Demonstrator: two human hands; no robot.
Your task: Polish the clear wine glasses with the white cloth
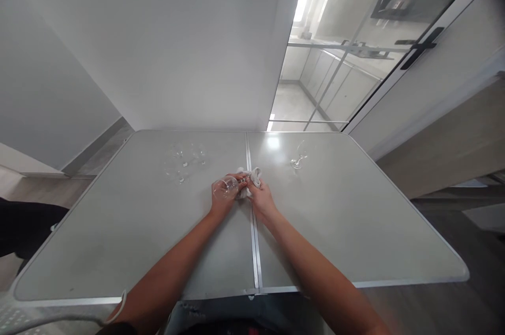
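Note:
Over the middle of the table, my left hand is closed around a clear wine glass. The glass is tilted, its bowl toward the left and its stem end toward the right. My right hand grips a white cloth wrapped about the stem end, which is mostly hidden. The left fingers also touch the cloth. Several clear glasses are on the table left of my hands, their outlines faint. Another stemmed glass is to the right, beyond my right hand.
A pale folding table with a metal edge spans the view, its centre seam running under my hands. A white wall rises at its far side. A glass-paned door is at the far right. Something black is beside the left edge.

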